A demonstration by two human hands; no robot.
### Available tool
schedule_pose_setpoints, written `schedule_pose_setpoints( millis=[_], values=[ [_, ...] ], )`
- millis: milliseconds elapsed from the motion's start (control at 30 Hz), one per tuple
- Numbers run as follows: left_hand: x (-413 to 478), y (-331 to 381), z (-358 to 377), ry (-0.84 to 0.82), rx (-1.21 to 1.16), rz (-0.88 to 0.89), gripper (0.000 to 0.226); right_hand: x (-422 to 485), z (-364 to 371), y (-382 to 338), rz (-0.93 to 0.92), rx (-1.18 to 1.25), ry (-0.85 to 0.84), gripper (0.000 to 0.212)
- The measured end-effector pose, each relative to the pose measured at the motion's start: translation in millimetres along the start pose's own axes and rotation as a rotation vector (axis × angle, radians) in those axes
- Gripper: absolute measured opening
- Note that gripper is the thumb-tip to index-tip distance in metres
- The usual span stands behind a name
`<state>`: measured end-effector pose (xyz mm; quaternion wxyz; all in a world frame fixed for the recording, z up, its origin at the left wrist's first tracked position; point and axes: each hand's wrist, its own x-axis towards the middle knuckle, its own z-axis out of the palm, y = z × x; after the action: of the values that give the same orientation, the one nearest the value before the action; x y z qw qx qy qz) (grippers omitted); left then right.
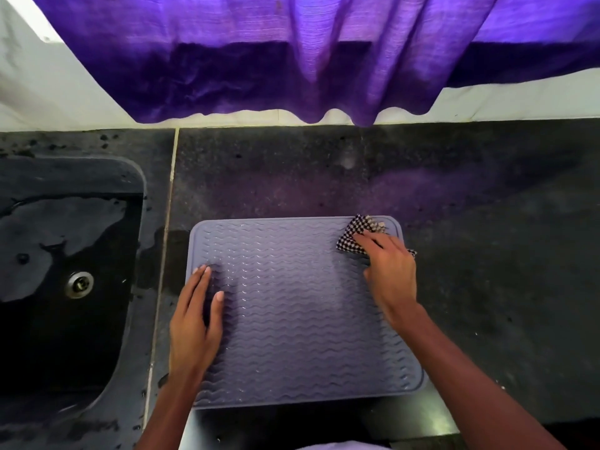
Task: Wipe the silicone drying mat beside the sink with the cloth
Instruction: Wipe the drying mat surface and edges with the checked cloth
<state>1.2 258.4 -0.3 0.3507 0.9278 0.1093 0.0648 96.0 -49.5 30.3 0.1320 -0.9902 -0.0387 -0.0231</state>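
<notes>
Dark counter [324,177] by the sink [65,254], bendy silicone mat [292,303] lies flat on it, probably slidey, so my left hand [194,319] pins its left side, fingers flat, while my right hand [389,271] presses the soft checked cloth [349,237] flat-fingered on its far-right corner

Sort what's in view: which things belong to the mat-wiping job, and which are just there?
In the job: silicone mat, checked cloth, right hand pressing the cloth, left hand flat on the mat.
Just there: sink, purple curtain, dark countertop.
</notes>
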Motion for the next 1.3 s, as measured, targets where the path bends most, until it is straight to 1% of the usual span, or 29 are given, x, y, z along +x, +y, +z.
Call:
schedule_pose_setpoints(
  millis=[133,200,300,367,433,500,533,600,700,767,867,967,1133,1233,1300],
  values=[
    [0,-1,-1,-0.006,-0.019,0.021,0.059,-8,3,-19,-0.074,0.034,-0.022,0.081],
    [1,-1,-2,-0.017,-0.031,0.021,0.058,-14,9,-33,-0.079,0.101,-0.033,0.08],
    [1,-4,-5,-0.047,-0.014,0.037,0.058,-11,8,-41,0.058,0.351,0.034,0.071],
    [2,-7,-7,-0.061,0.003,0.061,0.056,-3,-4,-36,0.122,0.407,0.114,0.072],
    [4,-11,-9,-0.065,0.005,0.083,0.054,7,-23,-28,0.116,0.356,0.197,0.073],
    [5,-13,-10,-0.069,-0.003,0.092,0.053,15,-43,-18,0.103,0.207,0.217,0.07],
    [5,-13,-11,-0.07,-0.005,0.097,0.055,17,-47,-15,0.103,0.111,0.201,0.068],
    [5,-13,-12,-0.067,-0.015,0.106,0.058,18,-42,-9,0.125,-0.024,0.113,0.066],
    [4,-13,-11,-0.071,-0.022,0.102,0.059,7,-14,-14,0.166,-0.075,-0.036,0.065],
    [2,-13,-10,-0.075,-0.027,0.102,0.059,0,5,-23,0.173,-0.101,-0.07,0.068],
    [2,-12,-10,-0.067,-0.048,0.097,0.06,-2,12,-37,0.219,-0.081,-0.046,0.071],
    [2,-11,-11,-0.067,-0.08,0.121,0.062,-2,11,-45,0.223,-0.066,-0.038,0.07],
    [1,-13,-9,-0.073,-0.088,0.143,0.071,-6,19,-67,0.17,-0.016,0.012,0.071],
    [1,-13,-9,-0.072,-0.084,0.146,0.072,-4,20,-80,0.133,0.081,0.012,0.07],
    [1,-12,-9,-0.074,-0.079,0.145,0.072,1,13,-76,0.154,0.207,0.023,0.066]
  ],
)
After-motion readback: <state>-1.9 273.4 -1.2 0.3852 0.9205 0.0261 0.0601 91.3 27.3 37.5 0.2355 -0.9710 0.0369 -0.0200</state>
